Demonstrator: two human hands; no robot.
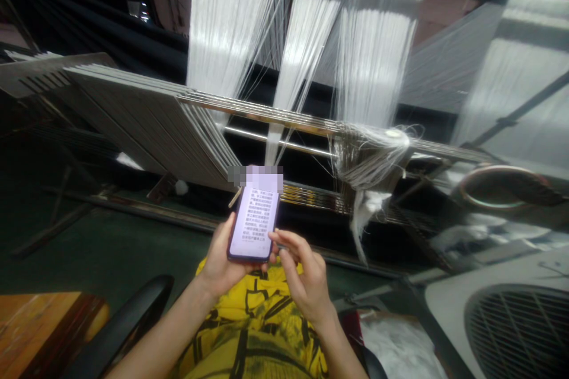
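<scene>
Where the view opens on the left, an orange wooden tabletop [40, 331] and a curved black chair arm [128, 323] lie low, with a green floor [106, 243] beyond them and grey slatted loom frames [133, 118] above. The left hand [222, 260] curls around a smartphone [254, 222], its thumb along the left edge and its fingers behind the case. The phone stands nearly upright above the lap, its long axis running away from the person and leaning slightly right, top toward the loom. Its dark-edged screen glows pale lilac with dense lines of Chinese text, and the top is pixelated over. Over the yellow-and-black patterned garment [253, 320], the right hand [304, 281] sits just beside the phone, fingers [288, 243] and thumb drawn loosely together, pinching nothing visible; contact with the case cannot be told. Farther right, white warp threads [373, 47] run down to a tangled white clump [368, 157], above a pile of white fibre [400, 349] and a round-grilled fan [518, 331].
</scene>
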